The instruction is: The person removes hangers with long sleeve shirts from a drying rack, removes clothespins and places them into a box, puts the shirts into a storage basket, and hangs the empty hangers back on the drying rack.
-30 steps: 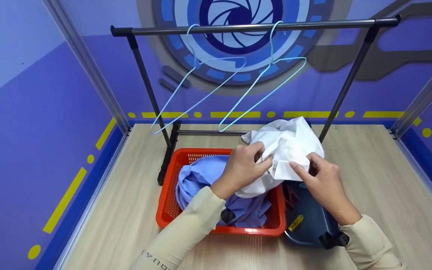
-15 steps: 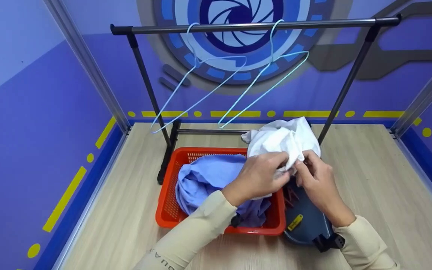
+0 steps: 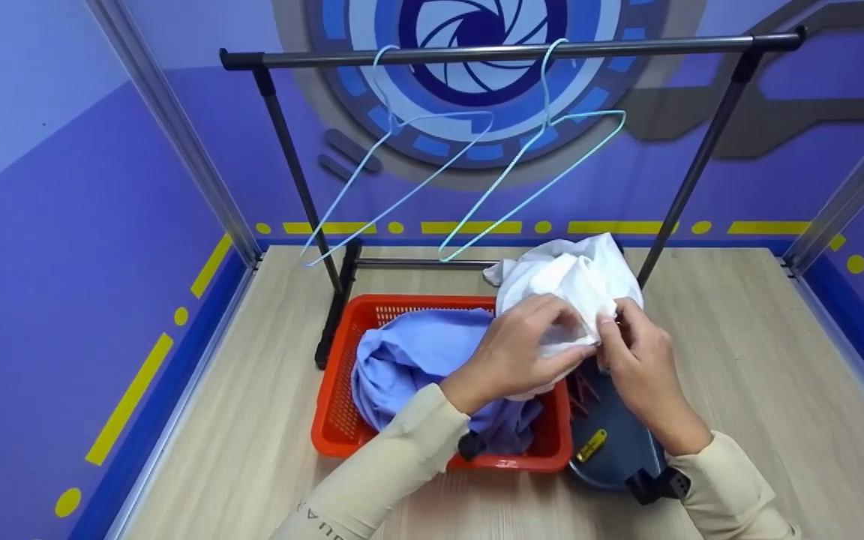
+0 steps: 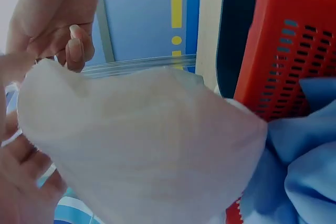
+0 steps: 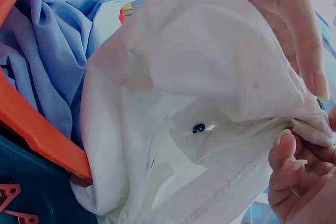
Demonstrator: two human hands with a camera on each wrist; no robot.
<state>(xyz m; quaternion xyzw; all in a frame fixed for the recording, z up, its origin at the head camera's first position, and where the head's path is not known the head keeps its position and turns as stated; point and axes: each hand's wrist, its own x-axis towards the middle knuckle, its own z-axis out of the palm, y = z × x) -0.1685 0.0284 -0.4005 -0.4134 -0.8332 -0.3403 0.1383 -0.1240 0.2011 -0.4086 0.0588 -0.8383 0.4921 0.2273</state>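
A white shirt (image 3: 604,274) with a dark button (image 5: 198,128) lies bunched over the basket's right end and the dark tray. My right hand (image 3: 642,352) pinches a gathered edge of it between thumb and fingers. Close by, my left hand (image 3: 522,345) holds the same edge, its thumb stretched toward the right fingertips and its other fingers curved. Cloth hides part of those fingers in the head view. From the right wrist, the gathered fold shows between the right fingertips (image 5: 286,142), with the left hand (image 5: 278,9) above it.
The red basket (image 3: 327,375) holds a blue garment (image 3: 417,345). Beside it, the dark tray (image 3: 619,450) contains a yellow clothespin (image 3: 591,445) and red clothespins (image 3: 582,394). Two light blue hangers, a left one (image 3: 353,180) and a right one (image 3: 499,180), hang from the black rack (image 3: 462,54).
Both hands have drawn close together on the shirt's edge, the left moving right. The left thumb and fingers have since spread apart somewhat. The right hanger has swung slightly.
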